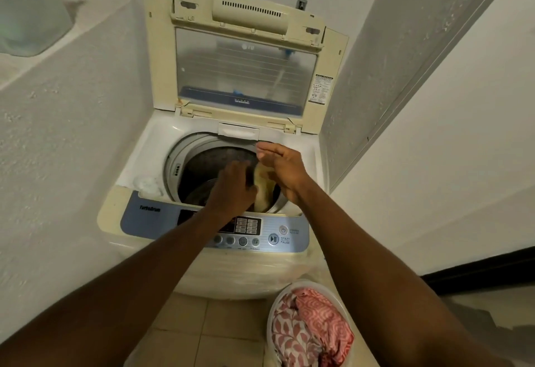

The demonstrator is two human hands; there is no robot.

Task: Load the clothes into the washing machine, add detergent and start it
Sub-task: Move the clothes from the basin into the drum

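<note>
Head view looks down on a rough, grainy white plaster wall to the left and a smoother white wall to the right, with beige square floor tiles below. Between the walls stands a top-loading washing machine, its rounded plastic body yellowed to cream. Its lid stands open and upright against the back wall, a cream frame round a clear ribbed window. Under it, the round drum shows a pale grey ring and a dark perforated metal wall. Along the front edge runs a glossy blue-grey control panel with a dark display.

On the floor just beside the machine's front right corner sits a round white plastic basket, partly hidden by the right forearm. It holds crumpled clothes in pink-and-white and red-and-white prints.

Both bare arms stretch forward over the panel, and the hands are close together above the drum's right half. The left hand dips into the opening with its back to the camera and its fingertips hidden, so whether it grips anything cannot be told. The right hand hovers at the drum's rim with its fingers straight and together, pointing left.

Between the two hands a soft, pale yellow cloth hangs in folds inside the drum's mouth, touching or just under the right palm.

On the panel's right end sit a round start/pause button and a smaller power button.
</note>
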